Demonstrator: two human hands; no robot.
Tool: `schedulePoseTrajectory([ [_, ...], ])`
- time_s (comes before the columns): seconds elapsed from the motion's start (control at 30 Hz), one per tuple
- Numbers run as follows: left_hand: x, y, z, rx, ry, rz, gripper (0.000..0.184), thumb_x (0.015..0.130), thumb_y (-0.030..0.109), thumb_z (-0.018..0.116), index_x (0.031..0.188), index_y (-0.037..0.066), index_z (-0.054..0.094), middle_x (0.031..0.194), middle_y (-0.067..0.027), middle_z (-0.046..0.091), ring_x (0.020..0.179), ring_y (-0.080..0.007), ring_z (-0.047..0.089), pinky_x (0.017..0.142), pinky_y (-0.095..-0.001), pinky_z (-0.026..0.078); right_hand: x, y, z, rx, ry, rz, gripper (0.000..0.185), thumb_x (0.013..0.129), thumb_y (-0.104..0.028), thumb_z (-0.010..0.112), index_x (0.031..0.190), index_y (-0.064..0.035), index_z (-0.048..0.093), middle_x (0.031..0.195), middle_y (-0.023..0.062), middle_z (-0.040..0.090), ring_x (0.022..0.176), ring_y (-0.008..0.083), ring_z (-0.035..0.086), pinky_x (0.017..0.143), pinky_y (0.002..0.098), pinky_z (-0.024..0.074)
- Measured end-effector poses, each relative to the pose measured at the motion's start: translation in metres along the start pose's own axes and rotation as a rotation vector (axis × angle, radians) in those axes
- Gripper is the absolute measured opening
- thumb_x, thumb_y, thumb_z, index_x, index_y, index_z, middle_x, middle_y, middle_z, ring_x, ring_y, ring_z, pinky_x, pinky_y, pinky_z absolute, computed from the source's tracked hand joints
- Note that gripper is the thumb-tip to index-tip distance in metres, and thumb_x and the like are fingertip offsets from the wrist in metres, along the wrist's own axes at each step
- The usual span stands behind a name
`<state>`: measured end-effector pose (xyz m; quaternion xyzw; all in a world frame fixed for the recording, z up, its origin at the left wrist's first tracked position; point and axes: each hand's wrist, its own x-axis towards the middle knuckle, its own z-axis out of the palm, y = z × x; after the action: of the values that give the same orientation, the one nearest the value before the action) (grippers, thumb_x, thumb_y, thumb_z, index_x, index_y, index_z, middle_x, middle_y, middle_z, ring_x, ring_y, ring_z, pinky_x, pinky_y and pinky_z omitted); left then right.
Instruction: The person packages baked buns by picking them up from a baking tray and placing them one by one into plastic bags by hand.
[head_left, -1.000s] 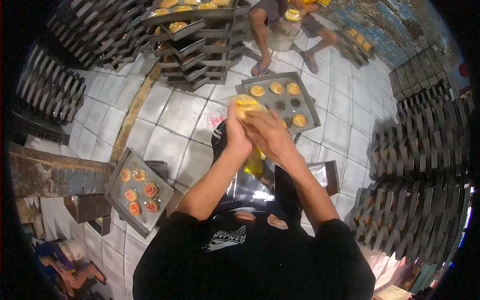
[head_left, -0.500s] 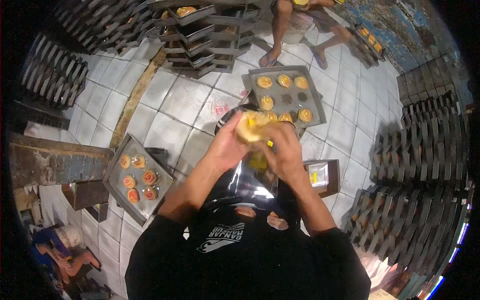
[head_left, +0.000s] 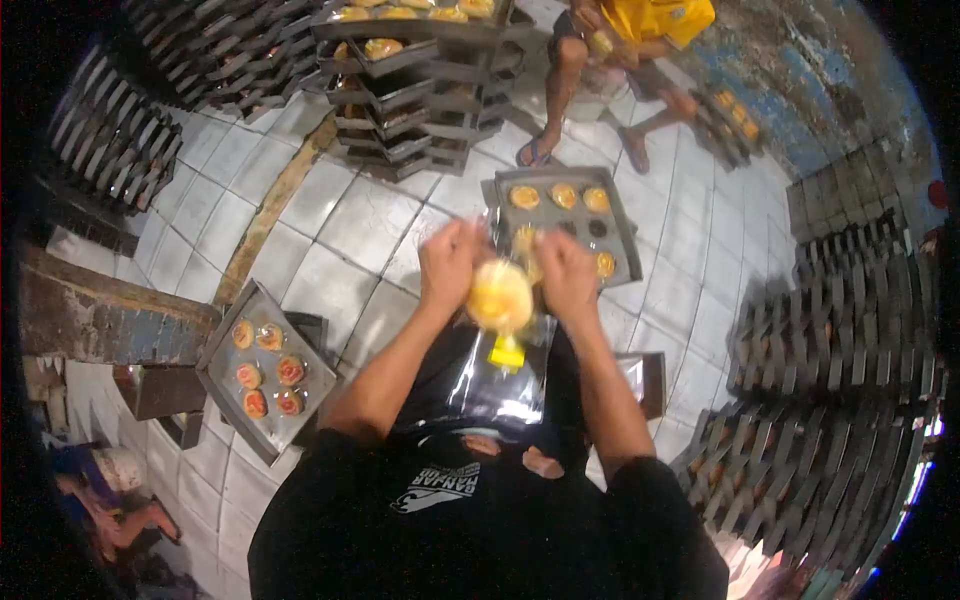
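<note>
A round yellow-topped bun (head_left: pixel 501 296) in what looks like clear plastic hangs between my two hands, above my lap. My left hand (head_left: pixel 449 262) is closed at the bun's upper left, pinching what seems to be the clear wrap. On the other side my right hand (head_left: pixel 568 270) is closed too, at the upper right; motion blurs the film between them. Just below the bun is a small yellow label (head_left: pixel 506 352), over shiny clear plastic (head_left: pixel 480 390) on my lap. Beyond my hands, a grey tray (head_left: pixel 622 225) on the floor holds several yellow buns.
Another tray (head_left: pixel 222 372) with several red-topped buns lies at the left. Stacked trays (head_left: pixel 405 115) stand ahead, and more stacks (head_left: pixel 830 330) line the right. A person in yellow (head_left: pixel 650 25) sits ahead; another person (head_left: pixel 120 510) is at lower left. A metal box (head_left: pixel 655 385) sits at my right.
My hands have moved apart from around the bun to its two sides, and both have closed. The bun now hangs lower between them. The view has shifted slightly.
</note>
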<state>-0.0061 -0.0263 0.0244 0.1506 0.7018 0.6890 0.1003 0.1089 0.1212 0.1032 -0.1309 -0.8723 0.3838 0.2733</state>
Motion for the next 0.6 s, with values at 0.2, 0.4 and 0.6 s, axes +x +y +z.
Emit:
schedulePoseTrajectory([
  [0.2,-0.032,-0.004,-0.031,0.012,0.012,0.095,0.033,0.102,0.024,0.061,0.084,-0.003,0.066,0.081,-0.0047,0.061,0.076,-0.0147,0.056,0.070,-0.0302,0.044,-0.035,0.027,-0.009,0.522,-0.179,0.660,0.037,0.105,-0.029,0.059,0.077,-0.0062,0.063,0.063,-0.0038,0.056,0.059,0.0080,0.053,0.055,0.0269,0.0410],
  [0.4,-0.038,-0.037,-0.033,-0.316,-0.106,-0.479,0.017,0.098,0.018,0.066,0.089,0.004,0.070,0.083,0.0024,0.061,0.075,-0.0075,0.052,0.070,-0.0235,0.038,-0.089,0.029,0.017,0.857,-0.254,1.007,0.032,0.105,-0.028,0.059,0.086,-0.0033,0.068,0.081,0.0039,0.070,0.074,0.0105,0.067,0.064,0.0253,0.0511],
  [0.6,-0.013,-0.008,0.018,-0.272,-0.018,-0.176,0.024,0.103,0.024,0.063,0.111,0.001,0.066,0.097,-0.0019,0.065,0.089,-0.0126,0.058,0.083,-0.0286,0.047,-0.049,0.086,-0.013,0.114,0.218,0.333,0.024,0.101,-0.022,0.063,0.102,0.0006,0.070,0.100,0.0171,0.073,0.089,0.0307,0.071,0.079,0.0373,0.0535],
])
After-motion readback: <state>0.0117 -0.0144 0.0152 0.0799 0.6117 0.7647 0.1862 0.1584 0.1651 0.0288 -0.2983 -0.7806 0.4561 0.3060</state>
